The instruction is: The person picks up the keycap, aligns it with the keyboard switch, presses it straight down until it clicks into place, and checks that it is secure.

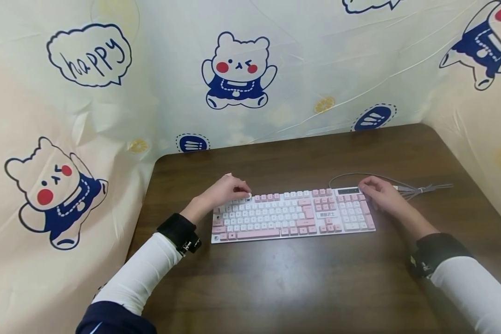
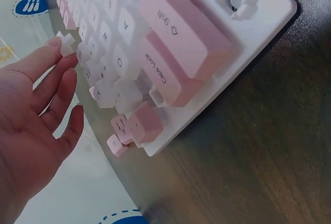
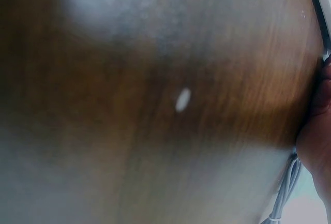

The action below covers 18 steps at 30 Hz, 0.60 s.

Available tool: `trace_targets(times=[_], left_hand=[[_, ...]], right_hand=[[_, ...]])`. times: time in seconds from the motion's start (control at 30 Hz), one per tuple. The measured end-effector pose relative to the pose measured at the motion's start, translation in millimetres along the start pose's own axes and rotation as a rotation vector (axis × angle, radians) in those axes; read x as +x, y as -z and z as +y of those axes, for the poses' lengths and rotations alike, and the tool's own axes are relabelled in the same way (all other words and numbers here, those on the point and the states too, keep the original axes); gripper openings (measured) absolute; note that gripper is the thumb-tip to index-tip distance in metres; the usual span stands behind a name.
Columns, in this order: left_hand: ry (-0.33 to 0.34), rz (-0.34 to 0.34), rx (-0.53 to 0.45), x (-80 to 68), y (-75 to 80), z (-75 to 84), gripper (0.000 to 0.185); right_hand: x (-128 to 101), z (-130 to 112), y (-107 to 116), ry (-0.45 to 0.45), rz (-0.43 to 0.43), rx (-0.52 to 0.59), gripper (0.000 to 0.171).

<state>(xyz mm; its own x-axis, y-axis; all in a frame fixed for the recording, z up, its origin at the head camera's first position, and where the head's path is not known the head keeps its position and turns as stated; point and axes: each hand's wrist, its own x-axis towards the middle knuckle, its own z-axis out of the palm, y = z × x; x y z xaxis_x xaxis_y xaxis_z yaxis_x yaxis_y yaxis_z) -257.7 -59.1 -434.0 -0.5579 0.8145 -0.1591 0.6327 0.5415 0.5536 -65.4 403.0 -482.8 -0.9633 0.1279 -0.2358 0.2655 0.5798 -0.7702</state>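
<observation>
The worktop (image 1: 300, 283) is dark brown wood with a rounded far-left corner. A pink and white keyboard (image 1: 292, 215) lies flat on it, near the middle, its long side running left to right. A grey cable (image 1: 417, 189) lies on the wood just beyond the keyboard's right end, partly gathered in a bundle.

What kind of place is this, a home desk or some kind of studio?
Probably a makeshift recording booth rather than a lived-in desk. A cartoon-bear cloth is hung round a dark wooden table on three sides, and the only item on it is a pink and white keyboard with its cable at both hands.
</observation>
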Motion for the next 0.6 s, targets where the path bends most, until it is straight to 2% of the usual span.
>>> trace_targets(times=[0.17, 0.4, 0.6], left_hand=[[0.013, -0.015, 0.019, 0.6, -4.6, -2.4, 0.019], [0.024, -0.003, 0.01, 0.9, -7.7, -6.5, 0.02], [0.029, 0.003, 0.039, 0.7, -8.7, -3.9, 0.018]], right_hand=[[0.4, 1.1, -1.0, 0.001, 0.008, -0.003, 0.054], [1.5, 3.4, -1.1, 0.008, 0.012, -0.014, 0.054], [1.4, 4.2, -0.5, 0.013, 0.013, -0.009, 0.054]])
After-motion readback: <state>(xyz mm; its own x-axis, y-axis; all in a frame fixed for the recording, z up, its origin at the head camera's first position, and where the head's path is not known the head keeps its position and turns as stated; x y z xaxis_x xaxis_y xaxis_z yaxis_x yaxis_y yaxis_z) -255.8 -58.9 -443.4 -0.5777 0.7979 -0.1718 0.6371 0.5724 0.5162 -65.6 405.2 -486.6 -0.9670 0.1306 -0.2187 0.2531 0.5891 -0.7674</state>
